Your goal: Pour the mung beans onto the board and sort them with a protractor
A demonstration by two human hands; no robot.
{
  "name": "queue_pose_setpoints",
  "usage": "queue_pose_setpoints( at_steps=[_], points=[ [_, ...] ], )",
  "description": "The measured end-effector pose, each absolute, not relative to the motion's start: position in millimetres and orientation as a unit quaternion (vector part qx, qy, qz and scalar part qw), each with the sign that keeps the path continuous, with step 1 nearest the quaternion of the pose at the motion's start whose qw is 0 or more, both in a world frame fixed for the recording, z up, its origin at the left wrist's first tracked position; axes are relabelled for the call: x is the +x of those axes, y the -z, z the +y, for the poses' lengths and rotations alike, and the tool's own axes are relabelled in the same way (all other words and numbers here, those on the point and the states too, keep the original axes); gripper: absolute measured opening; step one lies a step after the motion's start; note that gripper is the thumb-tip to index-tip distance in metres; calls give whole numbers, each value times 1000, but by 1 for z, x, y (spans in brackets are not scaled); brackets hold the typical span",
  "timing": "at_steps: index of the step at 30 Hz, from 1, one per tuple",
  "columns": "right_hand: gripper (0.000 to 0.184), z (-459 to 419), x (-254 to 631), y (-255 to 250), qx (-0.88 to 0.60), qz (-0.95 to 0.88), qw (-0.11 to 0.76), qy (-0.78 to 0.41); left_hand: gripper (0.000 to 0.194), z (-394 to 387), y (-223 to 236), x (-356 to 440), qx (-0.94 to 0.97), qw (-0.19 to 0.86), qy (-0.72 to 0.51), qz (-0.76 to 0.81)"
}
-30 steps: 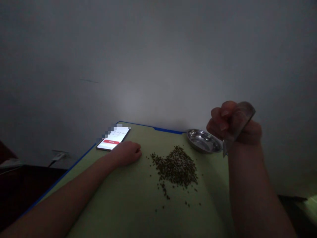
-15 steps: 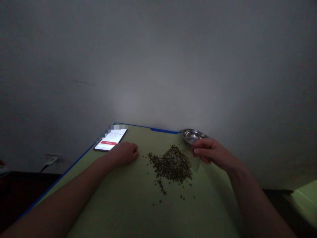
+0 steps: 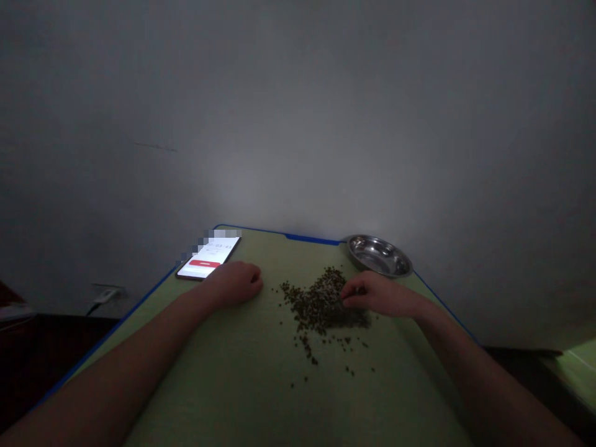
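Head view: dim light blurs much of the detail, and the near edge of the bench (image 3: 242, 391) runs out of frame, as do both forearms. The right hand (image 3: 382, 293) reaches in at the right side of a pile of small dark grains (image 3: 307, 304), thumb and forefinger nearly together, pinching a clear piece (image 3: 347, 315) whose smeared outline over the grains is hard to make out. Its other fingers are partly hidden. The left hand (image 3: 235, 282) rests with fingers curled inward, palm out of sight, covering a corner of the phone (image 3: 205, 256); pixel blocks mask the phone's far end. A metal bowl (image 3: 379, 256) stands just beyond the right hand.
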State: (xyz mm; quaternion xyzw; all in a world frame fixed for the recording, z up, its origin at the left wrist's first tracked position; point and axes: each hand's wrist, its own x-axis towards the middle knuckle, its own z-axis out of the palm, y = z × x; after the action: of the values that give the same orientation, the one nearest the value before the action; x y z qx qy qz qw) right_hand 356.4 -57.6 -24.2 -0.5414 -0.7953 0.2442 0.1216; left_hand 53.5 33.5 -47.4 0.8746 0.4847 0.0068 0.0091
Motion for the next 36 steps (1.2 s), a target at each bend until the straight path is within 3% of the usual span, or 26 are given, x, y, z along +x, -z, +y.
queue_pose_setpoints(
  at_steps=[9, 18, 28, 36],
  points=[
    [16, -31, 368, 13, -578, -783, 170, -157, 33, 33, 46, 55, 872, 7, 14, 490],
    [11, -35, 356, 23, -572, -782, 160, -191, 34, 36, 48, 54, 872, 2, 26, 489],
    [16, -26, 391, 29, -637, -724, 210, -163, 34, 35, 47, 54, 871, -5, 27, 491],
    [15, -25, 371, 42, -648, -709, 228, -161, 35, 33, 46, 54, 871, 0, 18, 490]
  ],
)
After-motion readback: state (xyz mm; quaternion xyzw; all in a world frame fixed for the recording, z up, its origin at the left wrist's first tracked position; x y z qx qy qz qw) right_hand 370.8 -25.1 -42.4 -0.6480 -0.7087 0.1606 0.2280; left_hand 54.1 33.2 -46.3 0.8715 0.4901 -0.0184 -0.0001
